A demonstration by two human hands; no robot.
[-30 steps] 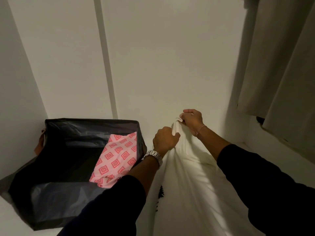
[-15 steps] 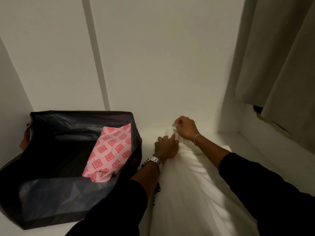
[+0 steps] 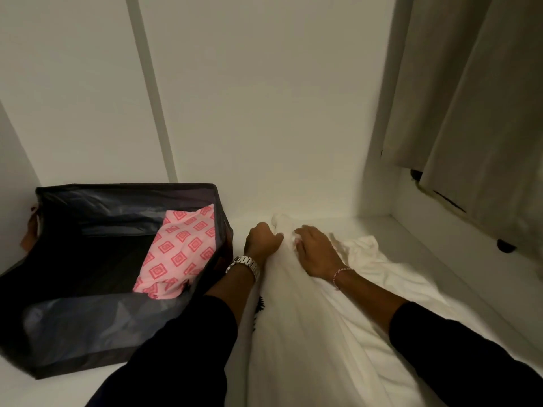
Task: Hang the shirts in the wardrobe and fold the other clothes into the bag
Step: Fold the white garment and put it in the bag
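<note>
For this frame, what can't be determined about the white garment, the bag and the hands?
Head view only:
- White garment: its type is unclear; it is bunched, both arms cover it, and the bottom edge cuts it off. Its dark print is mostly hidden by the left arm.
- Bag: dark interior; anything beside the pink cloth is unreadable.
- Right hand: fingertips buried in cloth, grip unclear.
- Left hand: fist hides the pinch.
</note>
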